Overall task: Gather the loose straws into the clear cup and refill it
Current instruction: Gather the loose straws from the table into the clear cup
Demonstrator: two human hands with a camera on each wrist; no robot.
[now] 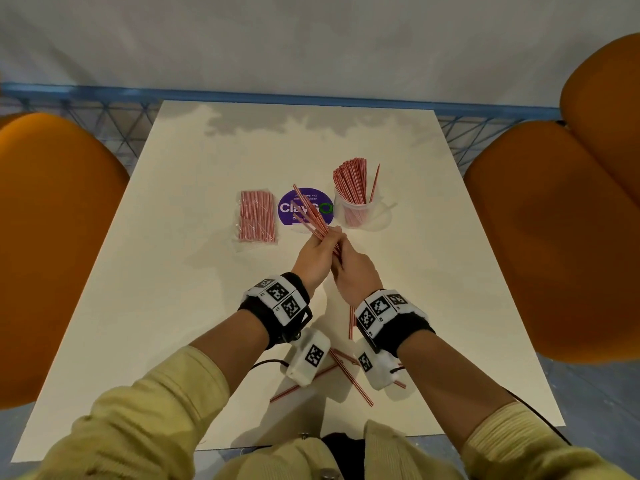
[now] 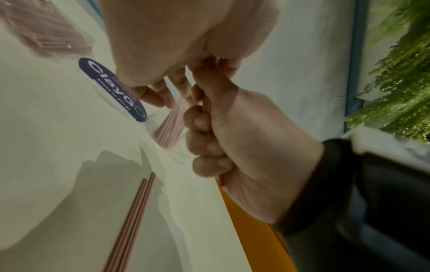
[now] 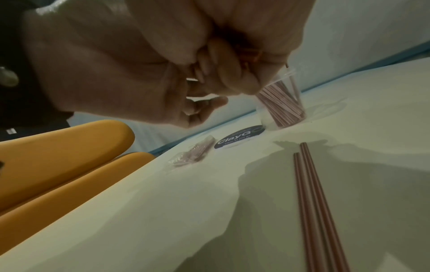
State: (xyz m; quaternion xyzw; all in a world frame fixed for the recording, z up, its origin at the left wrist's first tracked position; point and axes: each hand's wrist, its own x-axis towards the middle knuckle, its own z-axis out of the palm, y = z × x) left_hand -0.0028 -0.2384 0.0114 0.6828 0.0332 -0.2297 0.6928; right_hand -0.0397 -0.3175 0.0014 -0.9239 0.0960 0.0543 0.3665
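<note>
Both my hands meet over the table's middle, holding one bundle of red-and-white striped straws that slants up and to the left. My left hand grips it from the left. My right hand wraps it in a fist. The clear cup, packed with upright straws, stands just beyond the hands to the right. A sealed packet of straws lies flat at the left. Several loose straws lie near the front edge, under my wrists.
A round purple sticker sits on the white table between packet and cup. Orange chairs stand at the left and right. A blue rail runs behind the table's far edge.
</note>
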